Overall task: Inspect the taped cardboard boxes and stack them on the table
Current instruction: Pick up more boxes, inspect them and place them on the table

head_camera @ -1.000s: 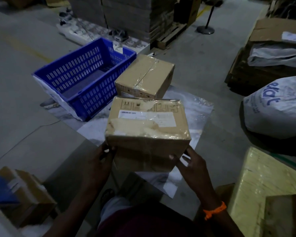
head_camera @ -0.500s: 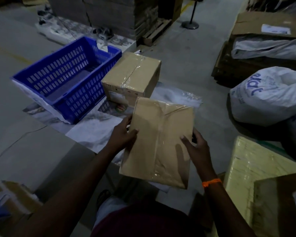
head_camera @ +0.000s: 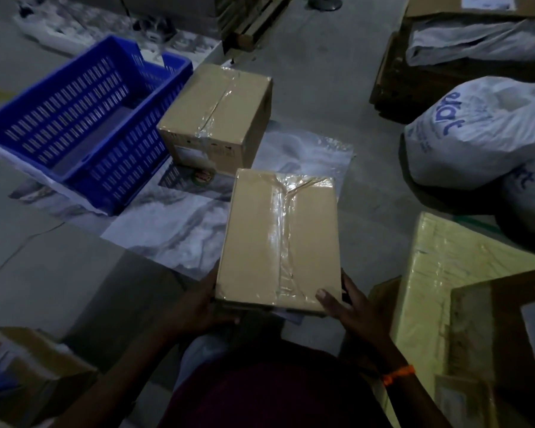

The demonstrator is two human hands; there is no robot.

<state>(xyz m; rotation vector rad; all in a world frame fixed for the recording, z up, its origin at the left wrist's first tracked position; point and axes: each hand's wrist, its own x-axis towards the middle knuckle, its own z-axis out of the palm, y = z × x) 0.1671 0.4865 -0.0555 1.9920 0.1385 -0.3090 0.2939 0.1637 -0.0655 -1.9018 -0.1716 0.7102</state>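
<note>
Holding: both hands grip the held box (head_camera: 278, 239) by its near end, with its broad taped face up, raised above the floor.
Left hand: the left hand (head_camera: 195, 307) wraps the near-left corner. Its fingers (head_camera: 226, 319) curl under the near edge and are mostly hidden by the cardboard.
Right hand: the right hand (head_camera: 352, 307) clasps the near-right corner. The thumb lies flat on the top face and the other fingers are spread along the right wall.
Tape: a clear tape strip (head_camera: 280, 230) starts just left of the right thumb, runs lengthwise away from it and forks at the far edge.
Second box: the second box (head_camera: 220, 115) sits well beyond all fingertips on a plastic sheet (head_camera: 173, 230), untouched, with tape along its top.
Roll: a small dim roll (head_camera: 203, 177) lies on the sheet between the two boxes.
Crate: a blue crate (head_camera: 84, 125) stands far to the left of the left fingers, beside the second box. Whether the two touch cannot be told.
Sack: a white sack (head_camera: 476, 128) lies well to the right of the right fingers.
Package: a yellow wrapped package (head_camera: 439, 273) lies near the right fingers, on their right.
Wristband: an orange wristband (head_camera: 397, 373) is on the right wrist, behind the fingers.
</note>
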